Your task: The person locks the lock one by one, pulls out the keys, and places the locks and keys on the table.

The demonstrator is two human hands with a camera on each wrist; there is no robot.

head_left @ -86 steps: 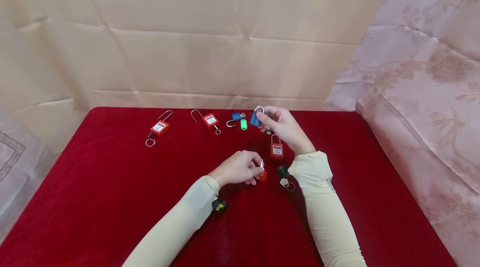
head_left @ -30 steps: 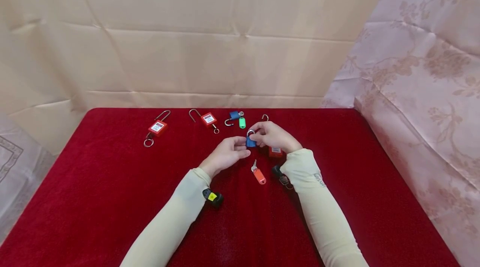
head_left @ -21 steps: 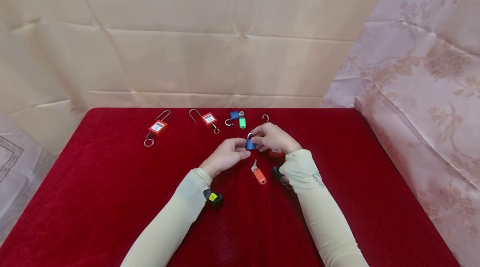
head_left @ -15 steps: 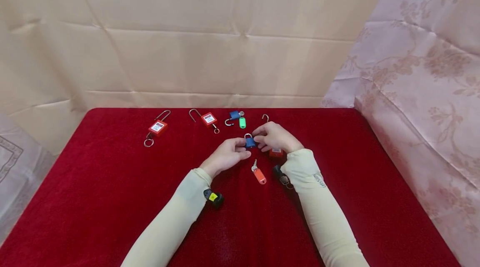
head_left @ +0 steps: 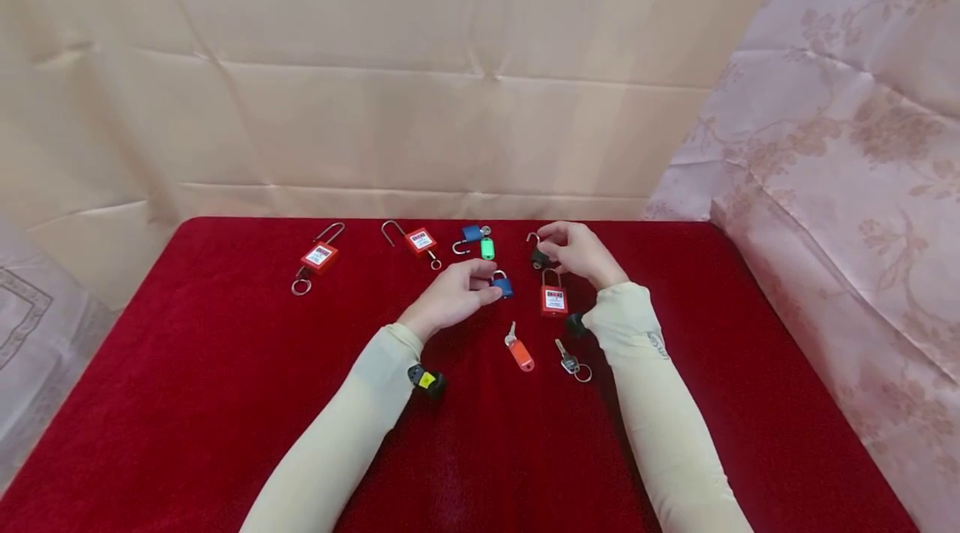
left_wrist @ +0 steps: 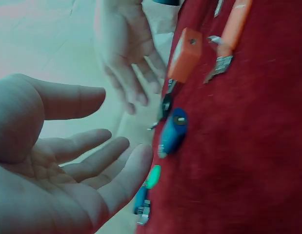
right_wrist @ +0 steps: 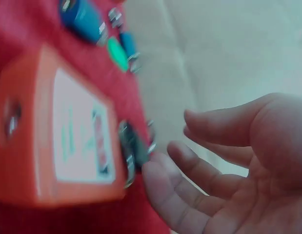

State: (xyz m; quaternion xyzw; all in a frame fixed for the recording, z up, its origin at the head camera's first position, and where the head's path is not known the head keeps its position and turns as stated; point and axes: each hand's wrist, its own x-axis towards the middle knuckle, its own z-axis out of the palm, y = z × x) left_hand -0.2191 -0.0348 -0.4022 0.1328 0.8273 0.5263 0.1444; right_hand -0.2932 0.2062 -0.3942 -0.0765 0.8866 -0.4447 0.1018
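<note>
A small blue padlock (head_left: 502, 286) with its shackle down lies mid-table, beside the fingertips of my left hand (head_left: 452, 294). That hand is spread, with air between thumb and fingers in the left wrist view. My right hand (head_left: 587, 254) hovers at the back right, fingers loosely bent and holding nothing. Its fingertips are close to a dark padlock (head_left: 538, 258) with a raised shackle, partly covered by the fingers in the head view. Just in front is a red padlock (head_left: 554, 301) with a white label, large in the right wrist view.
Nearer me lie a key with an orange tag (head_left: 521, 355) and a key on a ring (head_left: 571, 364). Along the back are two unlocked red padlocks, one left (head_left: 320, 256) and one central (head_left: 421, 241), and an unlocked blue padlock (head_left: 472, 233) with a green tag (head_left: 487, 248).
The blue padlock went from the right hand's grip down to the table between both hands. The left hand let go of the orange-tagged key, and later the right hand moved back right, towards the dark padlock.
</note>
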